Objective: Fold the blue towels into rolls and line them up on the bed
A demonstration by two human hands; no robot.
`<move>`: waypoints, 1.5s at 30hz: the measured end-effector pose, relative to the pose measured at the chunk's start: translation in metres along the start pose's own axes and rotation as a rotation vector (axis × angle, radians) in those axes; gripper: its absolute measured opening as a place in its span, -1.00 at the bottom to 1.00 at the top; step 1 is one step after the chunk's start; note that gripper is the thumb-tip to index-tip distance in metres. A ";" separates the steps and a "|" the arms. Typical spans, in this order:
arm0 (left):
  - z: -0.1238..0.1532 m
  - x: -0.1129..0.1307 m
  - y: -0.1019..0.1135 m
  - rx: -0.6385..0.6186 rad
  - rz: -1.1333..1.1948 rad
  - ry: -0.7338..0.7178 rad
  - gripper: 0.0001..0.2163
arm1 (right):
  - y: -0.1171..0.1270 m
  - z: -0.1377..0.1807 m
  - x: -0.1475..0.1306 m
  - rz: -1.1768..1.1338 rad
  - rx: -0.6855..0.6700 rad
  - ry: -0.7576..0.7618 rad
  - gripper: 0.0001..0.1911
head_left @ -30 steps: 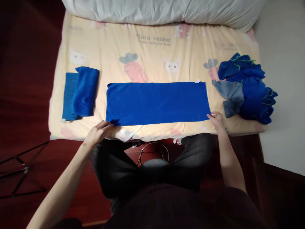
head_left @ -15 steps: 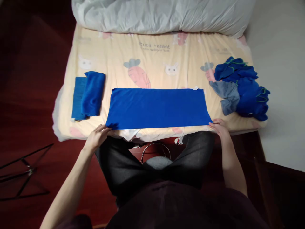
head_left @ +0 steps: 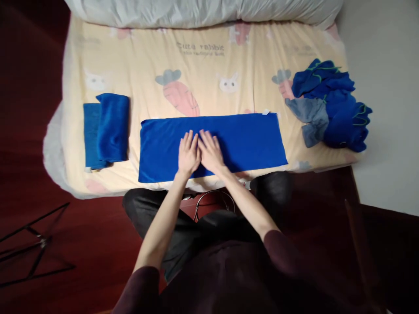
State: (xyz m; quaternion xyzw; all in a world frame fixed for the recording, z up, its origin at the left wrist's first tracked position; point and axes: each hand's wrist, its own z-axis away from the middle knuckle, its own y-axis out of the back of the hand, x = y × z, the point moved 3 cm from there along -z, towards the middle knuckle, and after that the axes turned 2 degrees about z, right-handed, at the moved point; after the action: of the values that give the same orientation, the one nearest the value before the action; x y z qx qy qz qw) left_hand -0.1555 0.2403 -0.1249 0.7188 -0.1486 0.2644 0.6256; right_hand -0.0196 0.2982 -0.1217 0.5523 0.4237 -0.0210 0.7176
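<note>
A long blue towel [head_left: 248,139], folded into a strip, lies flat along the near edge of the bed [head_left: 147,65]. My left hand [head_left: 188,153] and my right hand [head_left: 211,151] rest side by side on the towel's middle, palms down and fingers stretched flat, touching each other. Neither hand holds anything.
Two folded blue towels [head_left: 106,129] lie at the left of the bed. A heap of crumpled blue and grey towels [head_left: 330,109] sits at the right edge. A white duvet [head_left: 203,11] is bunched at the far end. A black metal stand [head_left: 29,250] is on the dark floor, left.
Both hands have left the towel's near corners and come together on its middle, now lying flat. The view has shifted slightly.
</note>
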 end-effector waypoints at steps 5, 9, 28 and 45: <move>0.001 -0.023 -0.059 -0.043 -0.002 0.094 -0.36 | -0.061 -0.004 0.009 -0.092 -0.095 0.038 -0.32; 0.009 -0.026 -0.054 -0.018 -0.017 0.086 -0.36 | -0.050 0.002 0.020 -0.056 -0.106 0.070 -0.34; 0.079 -0.149 0.042 0.082 -0.210 0.311 -0.37 | 0.141 0.098 0.249 0.518 0.117 -0.444 -0.23; -0.036 0.180 -0.177 -0.357 -0.156 -0.441 -0.46 | 0.134 0.096 0.235 0.432 0.260 -0.399 -0.27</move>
State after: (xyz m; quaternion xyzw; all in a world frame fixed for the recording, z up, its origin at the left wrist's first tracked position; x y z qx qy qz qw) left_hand 0.0806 0.3276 -0.1658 0.6468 -0.2694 0.0224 0.7131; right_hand 0.2535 0.3756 -0.1629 0.7015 0.1412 -0.0300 0.6979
